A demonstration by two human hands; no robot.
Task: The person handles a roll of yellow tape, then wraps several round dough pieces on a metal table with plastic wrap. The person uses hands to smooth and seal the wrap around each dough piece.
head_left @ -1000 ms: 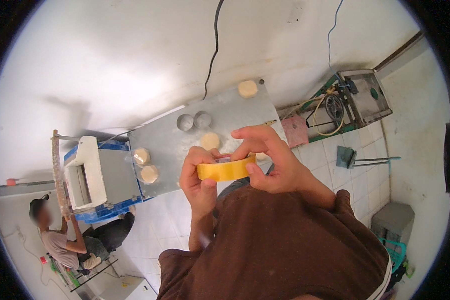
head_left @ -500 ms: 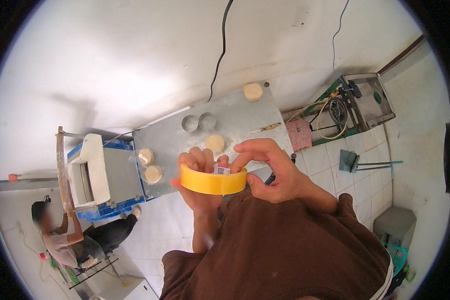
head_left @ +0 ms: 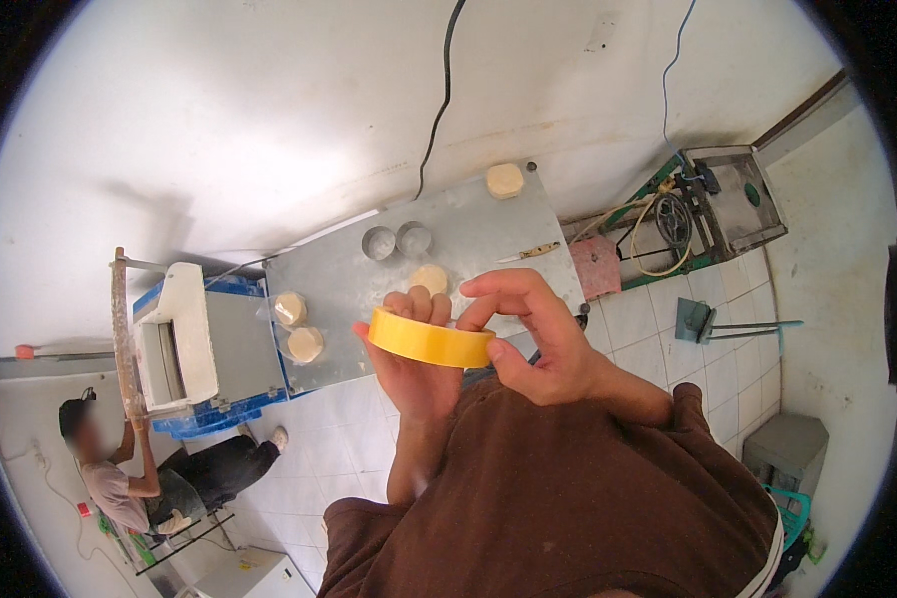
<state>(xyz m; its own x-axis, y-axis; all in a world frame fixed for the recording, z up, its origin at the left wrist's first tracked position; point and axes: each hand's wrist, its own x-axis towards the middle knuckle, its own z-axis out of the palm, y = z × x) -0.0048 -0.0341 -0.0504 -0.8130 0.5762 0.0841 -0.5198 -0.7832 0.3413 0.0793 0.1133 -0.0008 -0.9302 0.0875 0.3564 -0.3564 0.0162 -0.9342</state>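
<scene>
A roll of yellow tape [head_left: 431,342] is held up between my hands, its outer band facing me. My left hand [head_left: 417,387] grips it from the left, with fingers bent behind the band and the thumb at its left edge. At the right edge, my right hand [head_left: 553,349] pinches the roll between thumb and curled index finger. Behind the hands, a pale dough round [head_left: 429,280] lies on the grey metal table [head_left: 344,284], partly covered by my left fingers. Two round metal cutters [head_left: 397,241] and a knife [head_left: 529,253] lie farther back on the table.
More dough rounds [head_left: 306,344] rest at the table's left end, and a dough block [head_left: 504,180] at its far corner. A white-and-blue machine [head_left: 231,354] adjoins the table, with a person [head_left: 125,493] seated beside it. A dustpan [head_left: 695,324] stands on the tiled floor at right.
The tape roll has risen slightly and shifted right, tilting down to its right. My left hand has moved with it. The label inside the roll no longer shows.
</scene>
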